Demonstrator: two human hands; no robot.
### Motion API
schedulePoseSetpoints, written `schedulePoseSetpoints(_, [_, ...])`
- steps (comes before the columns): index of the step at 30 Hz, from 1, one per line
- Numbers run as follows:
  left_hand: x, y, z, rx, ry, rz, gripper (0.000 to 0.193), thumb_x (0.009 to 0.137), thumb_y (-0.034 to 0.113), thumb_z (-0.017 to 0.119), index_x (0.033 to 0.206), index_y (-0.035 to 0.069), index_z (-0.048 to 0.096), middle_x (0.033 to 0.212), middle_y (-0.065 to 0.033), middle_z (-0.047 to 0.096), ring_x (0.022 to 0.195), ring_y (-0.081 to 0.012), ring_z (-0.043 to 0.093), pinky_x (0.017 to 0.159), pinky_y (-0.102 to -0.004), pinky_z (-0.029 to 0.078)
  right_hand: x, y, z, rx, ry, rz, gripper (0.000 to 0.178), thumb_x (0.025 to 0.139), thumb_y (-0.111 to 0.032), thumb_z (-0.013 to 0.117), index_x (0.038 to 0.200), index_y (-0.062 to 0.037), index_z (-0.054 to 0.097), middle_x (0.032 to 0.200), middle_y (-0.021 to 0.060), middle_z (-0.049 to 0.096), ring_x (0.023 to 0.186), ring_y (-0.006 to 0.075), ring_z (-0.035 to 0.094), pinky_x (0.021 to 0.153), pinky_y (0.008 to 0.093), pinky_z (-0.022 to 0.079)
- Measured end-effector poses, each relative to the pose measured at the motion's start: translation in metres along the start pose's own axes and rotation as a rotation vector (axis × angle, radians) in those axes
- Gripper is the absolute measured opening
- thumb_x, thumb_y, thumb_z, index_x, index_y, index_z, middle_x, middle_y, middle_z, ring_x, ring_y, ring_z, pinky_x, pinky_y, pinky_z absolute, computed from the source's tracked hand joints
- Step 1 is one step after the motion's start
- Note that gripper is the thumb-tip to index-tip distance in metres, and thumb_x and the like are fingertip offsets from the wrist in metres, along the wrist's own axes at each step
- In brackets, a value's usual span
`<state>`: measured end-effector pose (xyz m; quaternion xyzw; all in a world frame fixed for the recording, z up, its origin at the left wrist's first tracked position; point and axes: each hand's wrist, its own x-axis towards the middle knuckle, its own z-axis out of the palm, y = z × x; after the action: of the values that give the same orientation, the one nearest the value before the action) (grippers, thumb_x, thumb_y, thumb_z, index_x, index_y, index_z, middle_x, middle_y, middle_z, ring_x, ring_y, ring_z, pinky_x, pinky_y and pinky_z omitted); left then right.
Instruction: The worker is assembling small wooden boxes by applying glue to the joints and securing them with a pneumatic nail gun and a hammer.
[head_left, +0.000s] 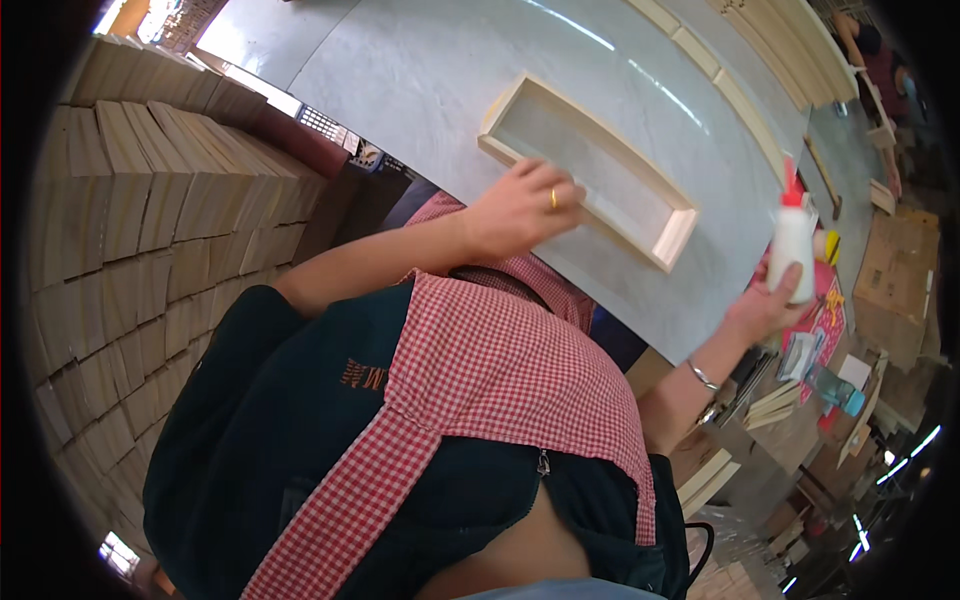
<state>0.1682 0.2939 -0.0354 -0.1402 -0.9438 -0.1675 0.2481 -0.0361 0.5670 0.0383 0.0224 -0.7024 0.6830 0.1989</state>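
Observation:
A shallow rectangular frame of pale wood [676,234] lies at a slant on the grey table [420,90]. My left hand [528,205], with a gold ring on it, is over the frame's near long side. Its fingers are curled together and slightly blurred; whatever they may pinch is hidden, and I cannot tell whether they touch the wood. Off to the right, my right hand [770,305] is wrapped round a white squeeze bottle [792,240] with a red nozzle, which points away from me.
Stacked wooden boards [150,190] fill the left side, below table height. Long pale strips [735,95] lie along the table's far side, with more wood [790,50] beyond. At right are a cardboard box [895,285], a clear bottle with a blue cap [835,388] and loose wood pieces.

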Motion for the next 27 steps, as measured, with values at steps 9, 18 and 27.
schedulePoseSetpoints(9, [0.013,-0.056,-0.012,0.031,0.12,-0.278,0.028,0.085,0.013,0.073,0.112,0.009,0.066,0.132,-0.0069,0.056,0.116,-0.025,0.055,0.11,-0.0414,0.04,-0.093,-0.025,0.054,0.196,-0.344,0.081,0.04,0.095,-0.023,0.063,0.126,-0.0007,0.05,0.103,0.0186,0.059,0.066,0.0233,0.059,0.054,0.0285,0.047])
schedulePoseSetpoints(18, [-0.026,-0.02,0.013,0.141,0.064,-0.176,0.047,0.088,0.022,0.071,0.132,0.011,0.061,0.156,-0.0106,0.043,0.151,-0.0268,0.034,0.125,-0.0493,0.023,-0.126,-0.038,0.102,0.164,-0.583,0.298,0.041,0.096,-0.025,0.061,0.129,-0.0045,0.049,0.108,0.0176,0.058,0.066,0.02,0.059,0.052,0.0261,0.046])
schedulePoseSetpoints(27, [-0.031,-0.023,0.016,0.081,0.044,-0.184,0.047,0.089,0.025,0.069,0.133,0.011,0.064,0.16,-0.0107,0.038,0.152,-0.0281,0.032,0.126,-0.0517,0.02,-0.133,-0.047,0.13,0.241,-0.691,0.206,0.054,0.087,-0.019,0.076,0.13,-0.0059,0.046,0.111,0.0154,0.057,0.066,0.018,0.06,0.053,0.0248,0.048])
